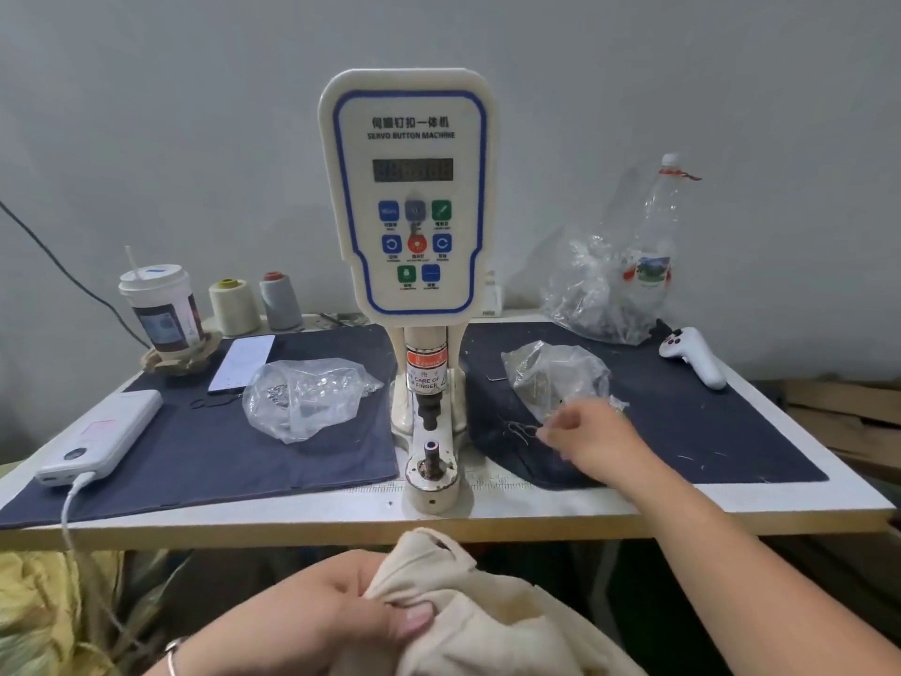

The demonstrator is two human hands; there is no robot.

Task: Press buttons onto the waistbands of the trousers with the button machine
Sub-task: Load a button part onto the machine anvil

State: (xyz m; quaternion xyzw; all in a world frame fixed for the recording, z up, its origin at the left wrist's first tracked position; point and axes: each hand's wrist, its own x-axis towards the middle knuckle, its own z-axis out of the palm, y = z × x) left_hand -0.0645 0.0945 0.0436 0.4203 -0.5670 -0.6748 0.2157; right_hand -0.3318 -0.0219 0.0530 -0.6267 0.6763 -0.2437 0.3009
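One button machine (407,197), two thread cones (235,307), three plastic bags (304,397), one cup (163,309), one phone (242,363), one power bank (105,434).

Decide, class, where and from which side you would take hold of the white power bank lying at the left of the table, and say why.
Grip the power bank across its two long edges near the middle, coming from above. It lies flat on the dark cloth, so only the top and sides are reachable. Its cable leaves the near end, so I would probably avoid that end.
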